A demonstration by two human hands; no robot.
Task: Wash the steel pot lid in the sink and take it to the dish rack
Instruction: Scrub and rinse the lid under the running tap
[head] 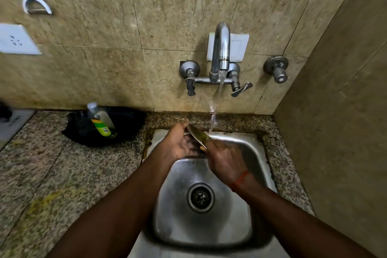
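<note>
Over the steel sink (247, 148) at twelve o'clock, the left hand (178, 144) clasps the thin round steel pot lid (198, 137) on edge, long axis eleven-to-five; the right hand (225, 158) lies flat against its face, water (212, 118) falling just beyond

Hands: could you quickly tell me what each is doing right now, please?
Left hand: shut on the steel pot lid, holding it edge-on.
Right hand: against the lid; grip cannot be told.
</note>
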